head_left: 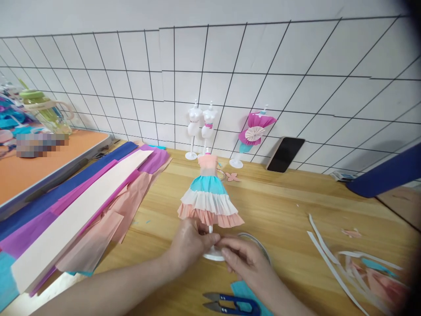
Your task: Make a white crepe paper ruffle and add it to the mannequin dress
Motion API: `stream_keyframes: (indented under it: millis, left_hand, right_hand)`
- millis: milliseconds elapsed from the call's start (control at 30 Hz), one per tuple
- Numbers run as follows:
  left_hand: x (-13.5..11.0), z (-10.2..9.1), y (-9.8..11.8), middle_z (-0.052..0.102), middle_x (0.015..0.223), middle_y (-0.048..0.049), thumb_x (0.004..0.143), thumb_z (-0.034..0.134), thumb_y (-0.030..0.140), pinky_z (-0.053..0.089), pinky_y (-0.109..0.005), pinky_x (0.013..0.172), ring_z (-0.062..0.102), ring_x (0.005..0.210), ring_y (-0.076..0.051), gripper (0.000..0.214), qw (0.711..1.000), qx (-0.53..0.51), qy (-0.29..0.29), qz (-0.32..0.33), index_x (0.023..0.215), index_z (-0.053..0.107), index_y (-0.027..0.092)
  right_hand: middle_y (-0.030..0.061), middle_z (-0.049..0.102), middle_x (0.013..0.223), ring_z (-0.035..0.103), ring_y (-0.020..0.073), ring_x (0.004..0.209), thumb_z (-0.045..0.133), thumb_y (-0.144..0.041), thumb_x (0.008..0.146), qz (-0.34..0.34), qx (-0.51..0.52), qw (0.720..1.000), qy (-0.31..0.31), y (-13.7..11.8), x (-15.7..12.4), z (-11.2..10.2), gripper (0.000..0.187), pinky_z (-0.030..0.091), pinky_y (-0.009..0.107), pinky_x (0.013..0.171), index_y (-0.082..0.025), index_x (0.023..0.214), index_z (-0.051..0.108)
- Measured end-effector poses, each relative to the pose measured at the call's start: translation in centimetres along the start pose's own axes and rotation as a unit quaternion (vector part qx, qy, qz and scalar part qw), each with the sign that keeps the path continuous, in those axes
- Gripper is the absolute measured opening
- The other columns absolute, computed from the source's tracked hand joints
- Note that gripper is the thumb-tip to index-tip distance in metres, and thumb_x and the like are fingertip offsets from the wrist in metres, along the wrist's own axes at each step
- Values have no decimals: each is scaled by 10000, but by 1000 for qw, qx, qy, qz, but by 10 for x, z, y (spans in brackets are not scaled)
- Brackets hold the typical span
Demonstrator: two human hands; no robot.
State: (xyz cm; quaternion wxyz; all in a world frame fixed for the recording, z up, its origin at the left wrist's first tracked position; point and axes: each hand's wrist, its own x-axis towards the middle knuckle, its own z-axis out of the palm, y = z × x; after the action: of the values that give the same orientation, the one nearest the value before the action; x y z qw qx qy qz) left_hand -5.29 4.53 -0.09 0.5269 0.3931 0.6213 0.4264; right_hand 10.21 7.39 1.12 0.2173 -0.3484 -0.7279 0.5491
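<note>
A small mannequin in a tiered paper dress (210, 193), peach at the top, then blue, white and peach ruffles, stands upright in the middle of the table. My left hand (187, 243) is closed around its thin white pole, just under the hem. At the right edge of the round white base (214, 253), my right hand (248, 260) pinches with thumb and fingers. Behind that hand curves a clear ring-shaped object (259, 241), partly hidden. Blue-handled thread snips (230, 303) lie near the front, over a piece of blue paper (241, 289).
Coloured crepe paper sheets (82, 210) are spread at left, beside an orange mat (85, 142). Two bare white mannequins (194, 122) and a pink-dressed one (255, 131) stand by the wall. A phone (285, 154) leans there. White strips (335, 267) and scraps lie at right.
</note>
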Motion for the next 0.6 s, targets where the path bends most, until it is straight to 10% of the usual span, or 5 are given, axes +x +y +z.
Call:
stream_keyframes:
  millis: [200, 400, 600]
  left_hand:
    - [-20, -10, -12, 381, 447, 48, 569, 590, 311, 209, -230, 439, 332, 462, -79, 228, 994, 85, -15, -67, 461, 454, 163]
    - [-35, -34, -12, 296, 418, 71, 591, 566, 283, 160, -235, 429, 255, 432, -62, 269, 978, 172, -59, -102, 420, 387, 178]
    - [-22, -33, -3, 308, 444, 69, 654, 567, 397, 183, -239, 443, 267, 449, -73, 313, 971, 210, -93, -72, 476, 437, 174]
  right_hand:
    - [58, 629, 738, 527, 140, 572, 505, -285, 765, 29, -21, 999, -18, 1, -12, -1, 239, 423, 243, 491, -150, 801, 698]
    - [39, 650, 703, 550, 149, 576, 502, -299, 764, 60, -102, 992, 35, 4, -16, -48, 218, 430, 250, 507, -162, 797, 669]
    - [5, 598, 671, 524, 142, 592, 470, -162, 789, 29, -283, 957, -50, 7, -23, -54, 155, 385, 250, 538, -186, 703, 596]
